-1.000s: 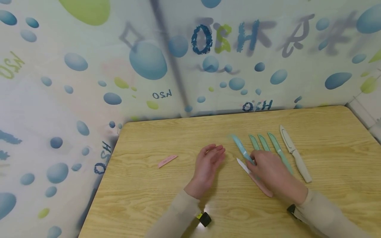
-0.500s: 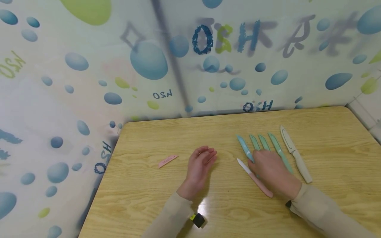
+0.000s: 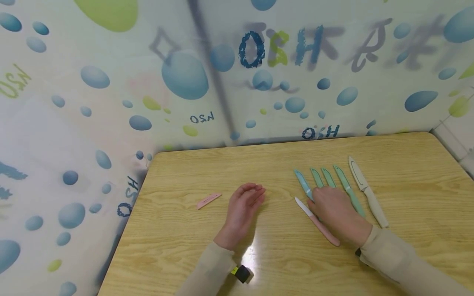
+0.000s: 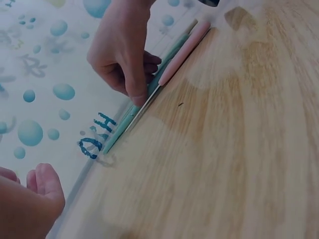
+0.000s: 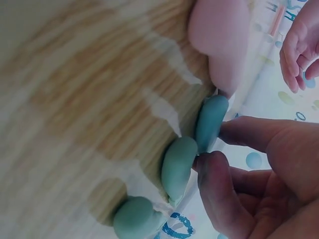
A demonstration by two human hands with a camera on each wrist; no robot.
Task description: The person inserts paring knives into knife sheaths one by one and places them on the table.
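Note:
My right hand (image 3: 337,211) pinches the handle of a blue sheathed knife (image 3: 303,182), which lies on the wooden table. In the right wrist view, thumb and fingers meet around the blue handle (image 5: 212,122). Left of it lies a pink-handled knife (image 3: 322,231) with its pale blade bare. Just right of the blue one, several green knives (image 3: 348,190) lie side by side, partly covered by the right hand. My left hand (image 3: 242,209) hovers palm inward with fingers loosely bent, holding nothing. A small pink blade sheath (image 3: 209,200) is beyond it to the left.
A larger cream knife (image 3: 366,191) in its sheath ends the row on the right. The wooden table (image 3: 177,246) runs back to a wall sheet (image 3: 229,111) printed with blue and green drops.
The blue knife has shifted right, closer to the green ones, and come to lie in line with them, the right hand staying on it. My left hand has drawn back to the left.

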